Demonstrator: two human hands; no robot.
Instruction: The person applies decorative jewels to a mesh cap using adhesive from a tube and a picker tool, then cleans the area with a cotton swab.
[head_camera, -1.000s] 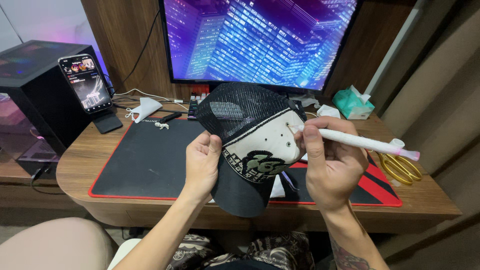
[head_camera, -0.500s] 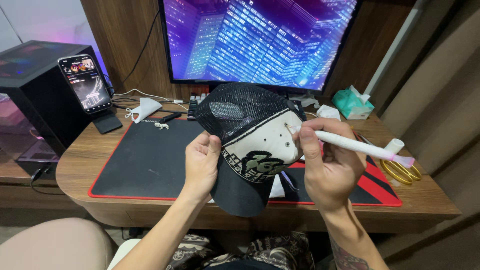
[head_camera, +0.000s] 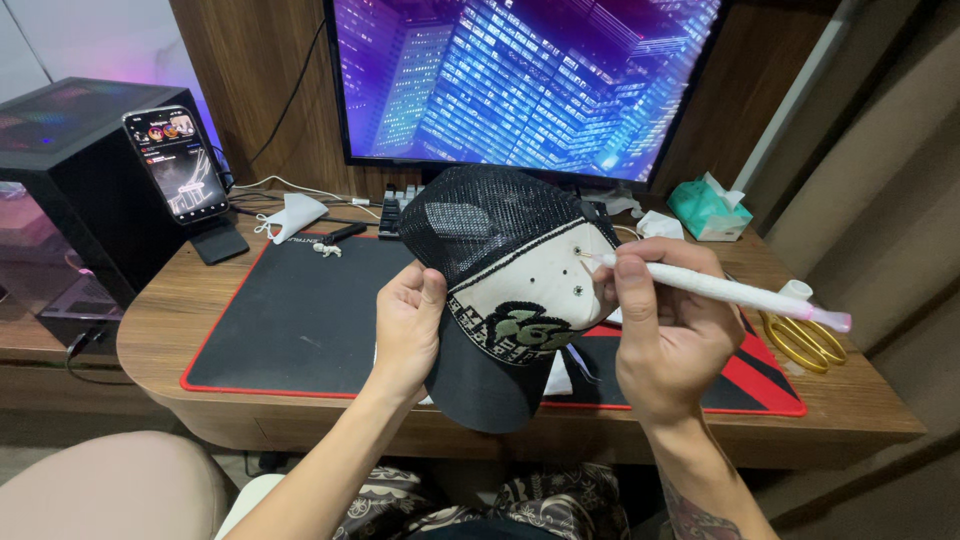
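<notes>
We are looking down at a wooden desk (head_camera: 160, 310) against a wood-panelled wall, and we are listing what is lying on it from largest to smallest. A wide monitor (head_camera: 520, 85) is glowing purple and blue at the back. A black computer case (head_camera: 70, 190) is standing at the far left. A black desk mat (head_camera: 290, 320) with a red border is covering the middle of the desk. A phone (head_camera: 175, 165) is leaning lit on a stand beside the case. A teal tissue pack (head_camera: 705, 208) is sitting at back right, gold-handled scissors (head_camera: 805, 340) are lying near the right edge, and a white face mask (head_camera: 292, 215) is lying behind the mat.

Above the mat we are holding a cap (head_camera: 510, 290) with black mesh, a cream front panel and a black brim. Our left hand (head_camera: 405, 330) is closing on the cap's side, thumb on the outside. Our right hand (head_camera: 670, 340) is pinching a slim white tool (head_camera: 725, 290) with a pink end, its tip appearing to be touching the cream panel, though we cannot be sure.
</notes>
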